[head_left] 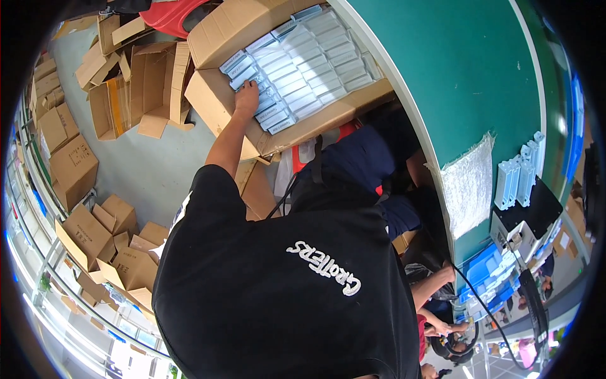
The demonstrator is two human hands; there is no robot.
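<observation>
My left hand reaches into a large open cardboard carton. Its fingers curl over the edge of one of the slim pale-blue boxes at the near left side of the packed rows. That box is partly hidden under the hand and still sits among its neighbours. Several rows of such boxes fill the carton, glossy under a bright patch of light. My right hand does not show; only a little skin appears in the shadow beneath the table edge.
A green-topped table runs along the right, bearing a bubble-wrap sheet, upright pale-blue boxes and a black panel. Opened cartons lie on the grey floor at left. Another person's forearm shows at lower right.
</observation>
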